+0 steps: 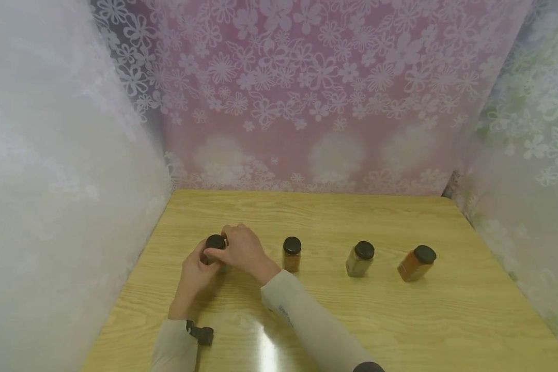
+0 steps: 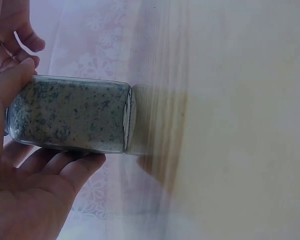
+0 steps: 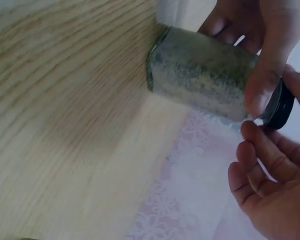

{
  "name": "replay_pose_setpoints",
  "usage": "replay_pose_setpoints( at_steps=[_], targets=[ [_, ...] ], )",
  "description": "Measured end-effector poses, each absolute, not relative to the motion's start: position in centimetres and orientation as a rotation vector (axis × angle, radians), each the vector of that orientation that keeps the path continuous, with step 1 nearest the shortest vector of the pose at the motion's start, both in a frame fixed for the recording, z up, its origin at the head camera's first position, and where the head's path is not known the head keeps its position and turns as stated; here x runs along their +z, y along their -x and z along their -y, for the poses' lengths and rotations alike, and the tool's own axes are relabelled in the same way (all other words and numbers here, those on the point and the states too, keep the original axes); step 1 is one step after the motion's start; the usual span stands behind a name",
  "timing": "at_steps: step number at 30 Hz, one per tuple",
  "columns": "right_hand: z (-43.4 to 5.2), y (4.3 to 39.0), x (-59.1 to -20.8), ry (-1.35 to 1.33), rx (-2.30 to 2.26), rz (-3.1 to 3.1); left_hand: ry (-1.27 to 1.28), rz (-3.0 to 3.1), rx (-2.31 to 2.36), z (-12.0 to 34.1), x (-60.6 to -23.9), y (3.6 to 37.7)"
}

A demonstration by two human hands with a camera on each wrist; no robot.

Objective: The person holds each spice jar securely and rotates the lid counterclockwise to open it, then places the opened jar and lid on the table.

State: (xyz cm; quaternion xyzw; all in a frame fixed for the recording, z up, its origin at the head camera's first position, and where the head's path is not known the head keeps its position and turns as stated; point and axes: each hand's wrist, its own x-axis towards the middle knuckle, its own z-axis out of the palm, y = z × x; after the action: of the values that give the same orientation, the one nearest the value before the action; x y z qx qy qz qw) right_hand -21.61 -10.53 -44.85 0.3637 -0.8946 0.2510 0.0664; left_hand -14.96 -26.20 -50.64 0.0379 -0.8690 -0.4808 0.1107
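The jar body is gripped by the left hand [image 1: 197, 271], with the thumb on one side and the fingers curled round the other. The cap is pinched by the right hand [image 1: 244, 250] between thumb and bent forefinger; its remaining fingers are curled loosely beside the cap. The gripped item is a clear, square-sided glass jar [image 2: 72, 115] with a round black cap [image 3: 281, 107], located at the left end of the row of jars, toward the left side of the table. Its long axis is set roughly upright, cap uppermost and base directed at the tabletop; whether the base is in contact cannot be told. In the head view, the body is mostly covered by the hands and the cap top is exposed. The contents are shown only by the wrist views: a pale grey-beige powder mixed with dark green flecks. The base edge is also exposed there. To the right, three black-capped glass jars are placed well apart, filled with brown-orange [image 1: 291, 262], grey-green [image 1: 358, 264] and red-orange [image 1: 413, 268] contents. All are supported by a yellow wood-grain tabletop [image 1: 353, 320], behind which a pink floral sheet [image 1: 307, 103] is hung.
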Motion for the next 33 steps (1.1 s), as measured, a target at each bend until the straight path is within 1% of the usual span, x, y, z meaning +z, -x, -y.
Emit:
replay_pose_setpoints(
  at_steps=[11, 15, 19, 22, 33],
  targets=[
    [9.4, 21.8, -44.7, -1.314, 0.889, 2.756, -0.04, 2.519, -1.464, 26.5, -50.8, 14.9],
    [9.6, 21.8, -45.0, -1.275, 0.996, 2.816, -0.042, 2.514, -1.49, 26.4, -50.8, 14.8],
    [9.8, 21.8, -45.5, -1.209, 1.102, 2.804, -0.1, 2.531, -1.475, 26.2, -50.8, 14.7],
    [9.8, 21.8, -45.8, -1.208, 1.148, 2.764, -0.141, 2.533, -1.484, 26.1, -50.8, 14.7],
    [9.4, 22.1, -45.2, -1.288, 1.123, 2.806, -0.112, 2.535, -1.476, 26.2, -50.9, 15.1]
  ],
)
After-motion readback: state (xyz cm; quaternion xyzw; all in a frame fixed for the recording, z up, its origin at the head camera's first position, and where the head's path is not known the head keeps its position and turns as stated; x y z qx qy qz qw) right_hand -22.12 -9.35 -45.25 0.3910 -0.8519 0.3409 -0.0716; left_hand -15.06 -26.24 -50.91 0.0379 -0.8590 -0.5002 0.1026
